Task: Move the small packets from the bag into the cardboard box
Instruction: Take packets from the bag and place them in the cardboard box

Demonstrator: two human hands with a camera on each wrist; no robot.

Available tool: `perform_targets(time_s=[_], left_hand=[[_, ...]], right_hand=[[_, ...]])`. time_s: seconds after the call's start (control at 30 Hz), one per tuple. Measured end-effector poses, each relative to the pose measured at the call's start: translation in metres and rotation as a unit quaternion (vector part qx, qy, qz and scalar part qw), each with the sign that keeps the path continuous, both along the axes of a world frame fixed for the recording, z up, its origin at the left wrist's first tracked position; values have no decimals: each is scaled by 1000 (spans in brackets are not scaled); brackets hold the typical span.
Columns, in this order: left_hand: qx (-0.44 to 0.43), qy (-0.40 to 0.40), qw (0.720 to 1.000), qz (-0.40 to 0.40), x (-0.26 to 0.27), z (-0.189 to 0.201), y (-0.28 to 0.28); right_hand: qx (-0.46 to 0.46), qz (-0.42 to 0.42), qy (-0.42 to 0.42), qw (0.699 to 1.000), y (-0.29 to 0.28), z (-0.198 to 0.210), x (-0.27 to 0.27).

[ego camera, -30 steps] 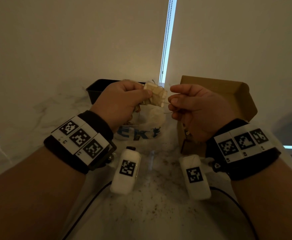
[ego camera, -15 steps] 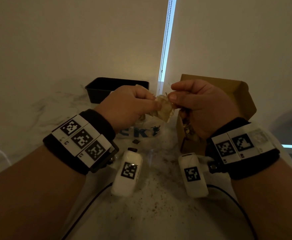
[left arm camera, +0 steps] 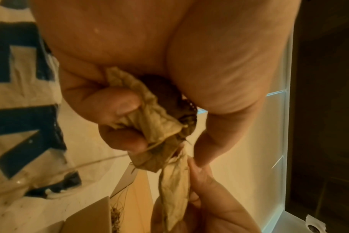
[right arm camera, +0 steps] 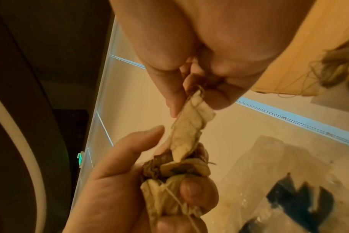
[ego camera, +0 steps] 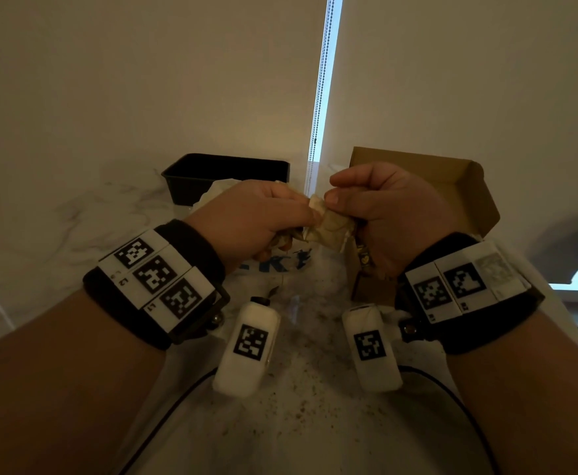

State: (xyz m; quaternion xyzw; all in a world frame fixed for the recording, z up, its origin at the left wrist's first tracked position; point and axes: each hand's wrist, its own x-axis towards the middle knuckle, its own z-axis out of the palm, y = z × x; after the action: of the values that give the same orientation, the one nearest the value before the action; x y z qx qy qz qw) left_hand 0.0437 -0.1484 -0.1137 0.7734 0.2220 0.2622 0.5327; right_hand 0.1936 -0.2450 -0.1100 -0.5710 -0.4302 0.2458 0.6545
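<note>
My left hand (ego camera: 301, 217) grips a clump of tan, string-tied small packets (left arm camera: 149, 119) above the bag. My right hand (ego camera: 335, 200) pinches one packet (right arm camera: 189, 126) of that clump between thumb and fingertips, and it stretches between both hands. The bag (ego camera: 280, 265), clear plastic with blue letters, lies on the table under the hands. The open cardboard box (ego camera: 452, 180) stands just right of the hands, partly hidden by my right hand. In the right wrist view, other packets with loose strings (right arm camera: 341, 66) lie inside it.
A black tray (ego camera: 225, 169) stands at the back left on the marble table (ego camera: 85, 214). Two white tagged units (ego camera: 246, 347) on black cables hang below my wrists. Dark crumbs speckle the near tabletop. A bead chain (ego camera: 318, 97) hangs by the window gap.
Both hands have come together and sunk a little. My right hand, apart from the clump a second ago, now pinches one packet of it.
</note>
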Motion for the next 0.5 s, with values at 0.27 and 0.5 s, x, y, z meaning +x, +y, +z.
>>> perform_targets(time_s=[0.27, 0.5], left_hand=[[41, 11, 998, 36, 2, -2, 1], [87, 2, 993, 78, 4, -4, 0]], right_hand=[[-19, -20, -35, 999, -5, 5, -4], [-19, -2, 9, 1000, -6, 5, -7]])
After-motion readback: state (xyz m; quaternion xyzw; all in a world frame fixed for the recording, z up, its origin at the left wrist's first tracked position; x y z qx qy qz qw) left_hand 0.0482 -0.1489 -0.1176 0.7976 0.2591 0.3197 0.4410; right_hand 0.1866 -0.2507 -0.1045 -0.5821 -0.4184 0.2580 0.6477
